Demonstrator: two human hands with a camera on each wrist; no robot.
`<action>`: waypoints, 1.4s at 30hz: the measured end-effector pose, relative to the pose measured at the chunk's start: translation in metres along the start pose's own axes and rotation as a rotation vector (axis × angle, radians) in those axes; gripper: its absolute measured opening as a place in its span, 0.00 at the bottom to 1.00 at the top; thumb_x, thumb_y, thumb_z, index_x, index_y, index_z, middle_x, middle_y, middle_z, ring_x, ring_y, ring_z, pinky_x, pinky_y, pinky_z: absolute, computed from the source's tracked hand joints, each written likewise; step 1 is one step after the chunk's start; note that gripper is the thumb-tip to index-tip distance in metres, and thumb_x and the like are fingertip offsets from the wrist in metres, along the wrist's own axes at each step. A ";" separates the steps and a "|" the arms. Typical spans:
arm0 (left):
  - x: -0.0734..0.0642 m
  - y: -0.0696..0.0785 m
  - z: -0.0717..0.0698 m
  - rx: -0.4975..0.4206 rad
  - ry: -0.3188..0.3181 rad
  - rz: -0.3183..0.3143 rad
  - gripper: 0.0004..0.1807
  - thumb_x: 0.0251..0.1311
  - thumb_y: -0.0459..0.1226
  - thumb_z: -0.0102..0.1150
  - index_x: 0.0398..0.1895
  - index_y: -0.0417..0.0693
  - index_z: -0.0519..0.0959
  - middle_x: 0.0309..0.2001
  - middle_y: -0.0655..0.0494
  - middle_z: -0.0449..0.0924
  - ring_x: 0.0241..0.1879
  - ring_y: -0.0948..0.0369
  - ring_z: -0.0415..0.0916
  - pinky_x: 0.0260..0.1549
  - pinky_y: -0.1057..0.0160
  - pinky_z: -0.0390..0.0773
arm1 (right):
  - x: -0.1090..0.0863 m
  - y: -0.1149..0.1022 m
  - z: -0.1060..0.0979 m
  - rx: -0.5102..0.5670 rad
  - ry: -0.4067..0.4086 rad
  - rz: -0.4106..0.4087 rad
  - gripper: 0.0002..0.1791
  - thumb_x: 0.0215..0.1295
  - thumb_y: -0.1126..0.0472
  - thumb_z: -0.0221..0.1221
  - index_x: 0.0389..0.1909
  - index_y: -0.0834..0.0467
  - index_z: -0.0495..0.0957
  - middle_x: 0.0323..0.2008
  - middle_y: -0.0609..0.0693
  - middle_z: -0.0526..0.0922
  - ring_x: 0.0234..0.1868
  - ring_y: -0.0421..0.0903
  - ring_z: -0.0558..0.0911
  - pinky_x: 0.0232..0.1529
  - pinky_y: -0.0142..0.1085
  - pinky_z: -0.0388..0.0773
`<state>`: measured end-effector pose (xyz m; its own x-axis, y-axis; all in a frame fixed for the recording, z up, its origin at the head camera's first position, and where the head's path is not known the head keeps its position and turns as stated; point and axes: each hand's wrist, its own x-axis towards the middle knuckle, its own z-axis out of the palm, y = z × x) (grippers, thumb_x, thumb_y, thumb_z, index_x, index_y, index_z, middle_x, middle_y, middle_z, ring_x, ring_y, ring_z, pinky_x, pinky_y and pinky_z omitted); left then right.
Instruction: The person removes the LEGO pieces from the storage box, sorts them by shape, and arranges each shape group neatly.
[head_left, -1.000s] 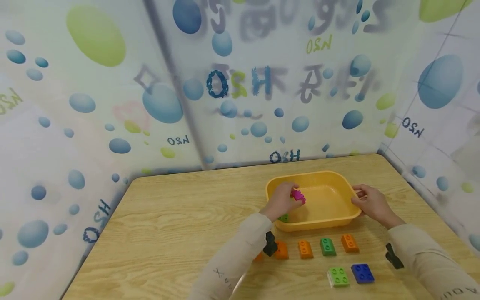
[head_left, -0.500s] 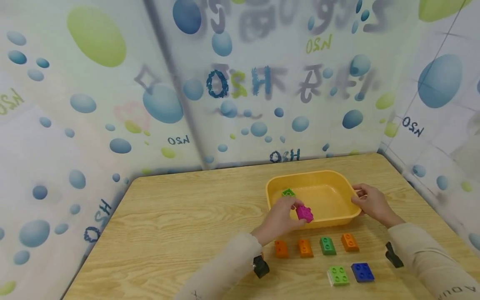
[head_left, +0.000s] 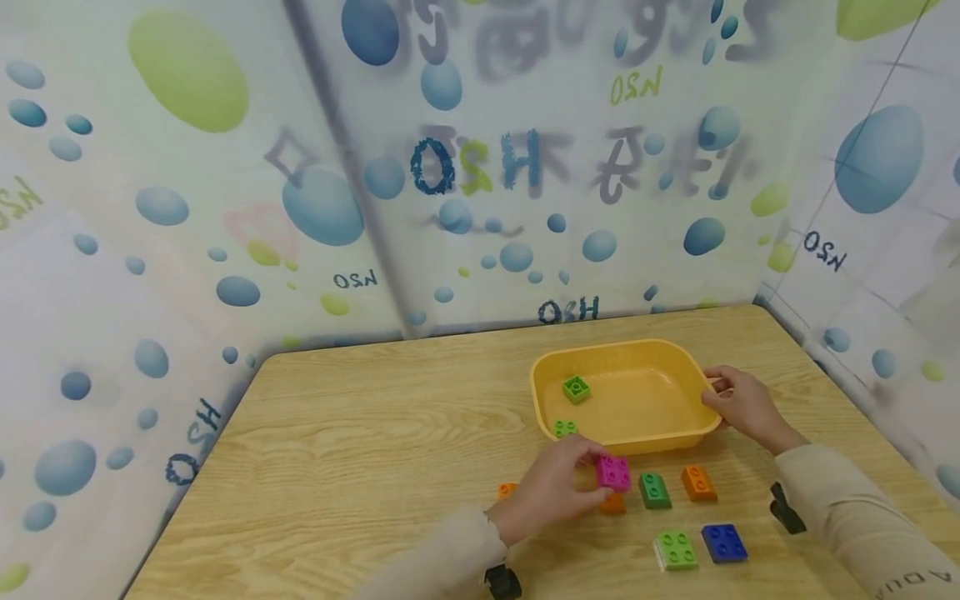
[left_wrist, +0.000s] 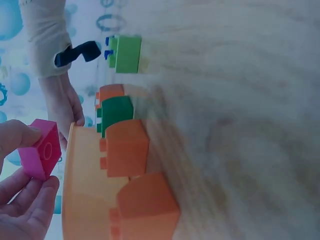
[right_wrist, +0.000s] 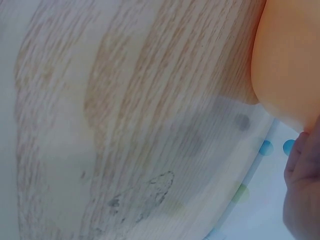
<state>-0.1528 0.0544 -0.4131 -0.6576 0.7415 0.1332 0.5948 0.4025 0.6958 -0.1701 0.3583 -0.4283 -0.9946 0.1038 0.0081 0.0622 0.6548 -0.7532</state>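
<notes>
My left hand pinches a pink toy building block between thumb and fingers, studs up in the head view. It is held over the row of blocks in front of the yellow tray. In the left wrist view the pink block shows its hollow underside. My right hand grips the tray's right rim, thumb over the edge and fingers behind. Inside the tray, a green block lies at the left, and another green block sits close to the front wall, partly above my left hand.
Before the tray stand a green block, an orange block and more orange blocks, partly behind my left hand. Nearer the front are a light green block and a blue block. A patterned wall covering borders the wooden table.
My left hand has lifted the pink block out of the tray and brought it toward me, over the row of blocks. My right hand has stayed on the tray's rim.
</notes>
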 end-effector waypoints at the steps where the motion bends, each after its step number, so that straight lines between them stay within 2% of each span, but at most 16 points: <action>1: -0.002 0.000 0.001 -0.005 -0.006 0.003 0.18 0.50 0.39 0.63 0.45 0.48 0.73 0.39 0.66 0.72 0.39 0.70 0.70 0.38 0.74 0.71 | 0.000 0.000 0.000 0.001 0.000 0.002 0.23 0.57 0.68 0.52 0.52 0.76 0.61 0.35 0.65 0.71 0.29 0.51 0.76 0.21 0.35 0.77; 8: -0.020 -0.001 0.009 0.069 -0.066 0.060 0.18 0.50 0.40 0.62 0.45 0.50 0.73 0.39 0.67 0.71 0.39 0.73 0.70 0.36 0.77 0.70 | 0.000 -0.002 0.001 0.003 -0.001 0.013 0.24 0.57 0.68 0.52 0.52 0.76 0.61 0.35 0.65 0.70 0.29 0.51 0.75 0.21 0.35 0.77; 12: -0.027 0.000 0.014 0.088 -0.094 0.115 0.17 0.50 0.41 0.63 0.44 0.50 0.74 0.38 0.68 0.72 0.38 0.74 0.70 0.35 0.80 0.69 | 0.000 -0.001 0.001 0.004 -0.001 0.007 0.24 0.57 0.68 0.52 0.53 0.76 0.61 0.35 0.65 0.71 0.29 0.51 0.76 0.21 0.36 0.77; 15: -0.031 0.001 0.019 0.081 -0.119 0.124 0.17 0.50 0.41 0.62 0.45 0.50 0.74 0.39 0.69 0.72 0.39 0.75 0.69 0.37 0.80 0.68 | 0.000 0.000 0.000 0.006 -0.001 0.004 0.23 0.58 0.68 0.51 0.53 0.76 0.61 0.35 0.65 0.71 0.29 0.51 0.76 0.21 0.36 0.77; 23: -0.037 -0.002 0.030 0.101 -0.215 0.072 0.21 0.52 0.45 0.60 0.49 0.53 0.72 0.42 0.71 0.71 0.40 0.77 0.67 0.37 0.80 0.67 | 0.000 0.000 0.000 0.006 -0.004 0.011 0.24 0.58 0.67 0.51 0.53 0.75 0.61 0.35 0.64 0.70 0.29 0.51 0.75 0.21 0.35 0.77; 27: -0.037 -0.003 0.035 0.112 -0.233 0.068 0.19 0.52 0.45 0.60 0.48 0.55 0.73 0.40 0.72 0.71 0.38 0.79 0.67 0.36 0.81 0.66 | 0.000 0.000 0.000 0.011 -0.007 0.012 0.24 0.58 0.67 0.51 0.53 0.75 0.61 0.35 0.65 0.70 0.28 0.50 0.75 0.21 0.35 0.76; 32: -0.035 -0.002 0.036 0.129 -0.268 0.026 0.16 0.50 0.45 0.62 0.43 0.57 0.74 0.37 0.75 0.70 0.36 0.79 0.65 0.35 0.81 0.66 | 0.001 0.002 0.000 0.008 -0.007 0.012 0.23 0.58 0.67 0.51 0.53 0.75 0.61 0.36 0.65 0.70 0.29 0.50 0.75 0.21 0.35 0.77; 37: -0.034 -0.002 0.037 0.144 -0.290 0.007 0.16 0.48 0.44 0.63 0.42 0.57 0.74 0.36 0.75 0.69 0.36 0.79 0.65 0.35 0.80 0.66 | 0.002 0.003 0.000 0.005 -0.007 0.004 0.24 0.58 0.67 0.50 0.53 0.75 0.61 0.36 0.65 0.70 0.29 0.51 0.76 0.21 0.35 0.77; 42: -0.032 -0.003 0.041 0.125 -0.308 -0.039 0.18 0.47 0.42 0.65 0.42 0.56 0.72 0.36 0.74 0.70 0.35 0.78 0.66 0.34 0.79 0.67 | 0.001 0.002 -0.001 -0.002 -0.006 0.001 0.24 0.57 0.67 0.50 0.53 0.74 0.61 0.36 0.65 0.70 0.29 0.50 0.76 0.21 0.35 0.77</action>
<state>-0.1145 0.0511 -0.4487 -0.5215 0.8440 -0.1252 0.6364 0.4825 0.6018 -0.1711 0.3599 -0.4292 -0.9949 0.1005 0.0033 0.0638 0.6561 -0.7520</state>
